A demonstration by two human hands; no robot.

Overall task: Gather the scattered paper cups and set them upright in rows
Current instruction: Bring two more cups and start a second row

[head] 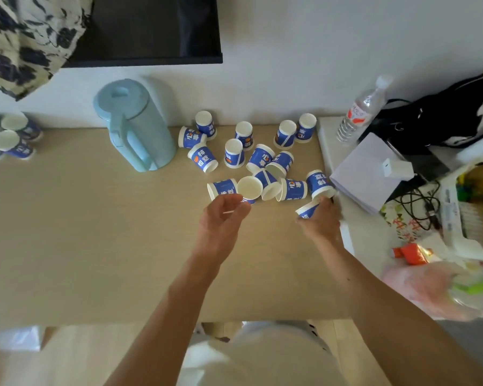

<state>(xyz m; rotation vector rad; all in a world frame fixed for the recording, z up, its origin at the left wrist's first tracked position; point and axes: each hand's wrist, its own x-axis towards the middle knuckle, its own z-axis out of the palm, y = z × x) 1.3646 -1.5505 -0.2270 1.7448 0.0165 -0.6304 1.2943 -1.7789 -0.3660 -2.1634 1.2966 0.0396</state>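
Your table (pixel 67 232) runs wide and pale under a dark screen (pixel 151 29) on the far wall, with a flowered cloth (pixel 25 37) hanging at the far left. On the right, a black bag (pixel 444 118), a white box (pixel 365 174) and a tangle of cables (pixel 418 201) crowd the table's edge. The box sits just beside the rightmost cups and hems in your right hand. A light blue jug (pixel 134 126) stands left of the pile, and a water bottle (pixel 360 110) stands far right of it.

The scattered cups (pixel 260 160) lie mid-table toward the far side. Some stand mouth down, and several lie on their sides, touching one another. A few sorted cups (pixel 6 137) stand mouth up at the far left edge.

Your left hand (pixel 221 221) has its fingers curled and pinches the upright cup (pixel 250 188) low on its side, at the near edge of the pile. Your right hand (pixel 322 218) is wrapped round a tilted cup (pixel 307 210) with its mouth pointing left, close against the box.
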